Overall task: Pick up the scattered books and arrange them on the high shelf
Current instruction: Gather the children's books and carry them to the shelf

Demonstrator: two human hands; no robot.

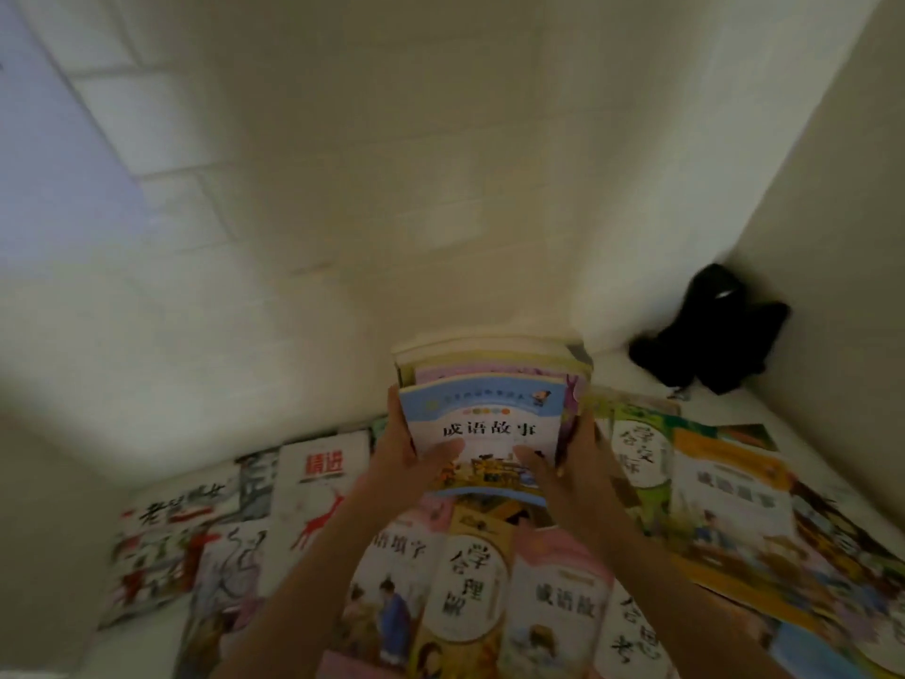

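Observation:
Both my hands hold a stack of several thin books (482,399) upright, lifted above the surface. The front one has a blue and white cover with Chinese title. My left hand (411,458) grips the stack's left edge with its thumb across the cover. My right hand (563,463) grips the right edge, its thumb also on the cover. Below lie many scattered books: a white one with red lettering and a red deer (321,487), a yellow-green one (467,575), a pink one (558,595) and an orange one (725,487).
A pale wall (392,188) rises right behind the stack, with a side wall (832,188) meeting it at the right corner. A black bag (710,330) slumps in that corner. Books cover most of the white surface (617,365).

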